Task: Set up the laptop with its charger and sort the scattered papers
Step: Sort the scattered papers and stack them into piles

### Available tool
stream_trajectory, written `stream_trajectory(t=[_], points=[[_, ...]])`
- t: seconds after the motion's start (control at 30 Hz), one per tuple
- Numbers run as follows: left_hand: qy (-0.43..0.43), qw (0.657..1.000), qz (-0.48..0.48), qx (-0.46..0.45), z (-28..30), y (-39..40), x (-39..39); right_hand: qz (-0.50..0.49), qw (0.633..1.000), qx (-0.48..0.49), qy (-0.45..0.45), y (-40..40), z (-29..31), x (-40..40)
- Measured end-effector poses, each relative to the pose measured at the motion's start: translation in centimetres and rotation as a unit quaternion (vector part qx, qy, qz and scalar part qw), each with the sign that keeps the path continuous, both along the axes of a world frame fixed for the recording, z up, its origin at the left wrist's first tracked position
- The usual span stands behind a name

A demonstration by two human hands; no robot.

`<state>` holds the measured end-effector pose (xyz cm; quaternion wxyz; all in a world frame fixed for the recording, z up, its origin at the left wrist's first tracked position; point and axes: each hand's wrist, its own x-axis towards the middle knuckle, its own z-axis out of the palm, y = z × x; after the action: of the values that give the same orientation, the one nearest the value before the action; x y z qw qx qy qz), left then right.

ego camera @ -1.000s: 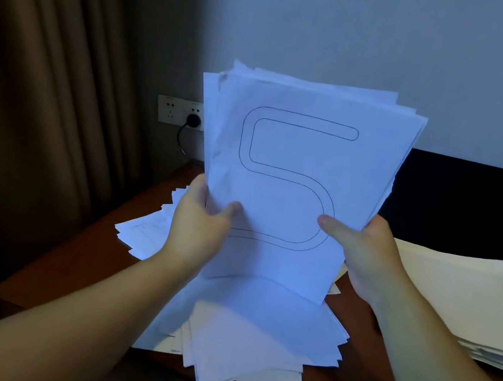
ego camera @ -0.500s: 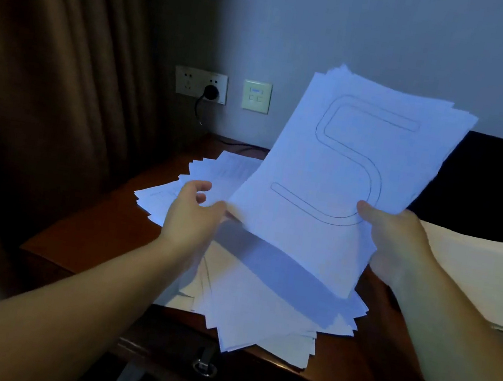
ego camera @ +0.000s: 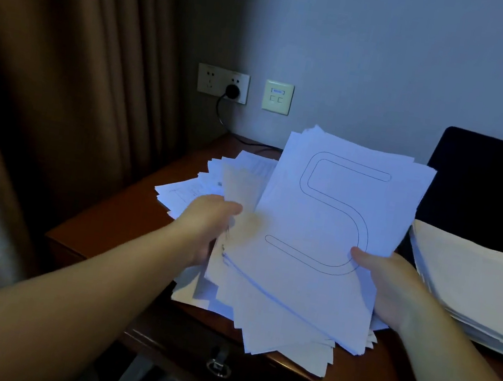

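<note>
Head view, dim room. Left hand [ego camera: 206,222] grips the left edge of a second sheaf [ego camera: 237,188]; fingers are hidden behind the paper, thumb on the near face, the whole blurred. That sheaf stands just left of the right-hand one and overlaps it.

Bundle [ego camera: 328,234], top sheet bearing an outlined 5, lies between the two hands, long axis running away from the person and tilted a little right. Its lower corner hangs over the loose papers [ego camera: 286,342] spread on the desk [ego camera: 100,233] under both hands.

Right hand [ego camera: 392,286] pinches the bundle's right edge, thumb on top, fingers beneath and out of sight.

Right of that hand: a squared cream stack [ego camera: 473,288], its edge near the wrist. Beyond it, a dark panel [ego camera: 488,193], possibly the laptop; cannot tell.

Judgement: merging turns on the left sheaf going right into the bundle. Open desk lies left of the left hand. Loose papers overhang the near desk edge and could slip.
</note>
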<state>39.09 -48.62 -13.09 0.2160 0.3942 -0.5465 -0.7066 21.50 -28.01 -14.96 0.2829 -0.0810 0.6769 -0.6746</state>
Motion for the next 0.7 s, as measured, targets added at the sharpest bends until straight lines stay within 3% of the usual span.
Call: stream_trajectory(t=[0.1, 0.23, 0.3, 0.43, 0.57, 0.63, 0.7], points=[[-0.060, 0.993, -0.024, -0.095, -0.4, -0.1, -0.6, -0.003, 1.000, -0.014, 0.003, 0.2, -0.1, -0.1], [-0.025, 0.996, -0.001, -0.083, 0.0, -0.5, -1.1, -0.004, 0.999, -0.035, -0.007, 0.7, -0.1, -0.1], [-0.036, 0.992, -0.008, -0.118, -0.2, -0.9, -1.4, -0.011, 0.999, -0.047, -0.011, 1.0, -0.1, -0.1], [-0.107, 0.957, -0.026, -0.268, -1.0, -1.3, -2.0, -0.015, 0.998, -0.059, -0.010, 1.2, 0.0, 0.3], [-0.135, 0.931, 0.022, -0.338, -0.9, -1.5, -2.3, 0.003, 0.999, -0.041, -0.016, 1.4, 0.1, 0.3], [-0.128, 0.906, 0.048, -0.400, -0.6, -1.3, -2.3, 0.008, 0.999, -0.041, -0.022, 1.6, 0.0, 0.2], [-0.076, 0.920, 0.060, -0.380, -0.1, -1.2, -2.2, -0.009, 0.996, -0.087, -0.014, 1.7, 0.0, 0.0]])
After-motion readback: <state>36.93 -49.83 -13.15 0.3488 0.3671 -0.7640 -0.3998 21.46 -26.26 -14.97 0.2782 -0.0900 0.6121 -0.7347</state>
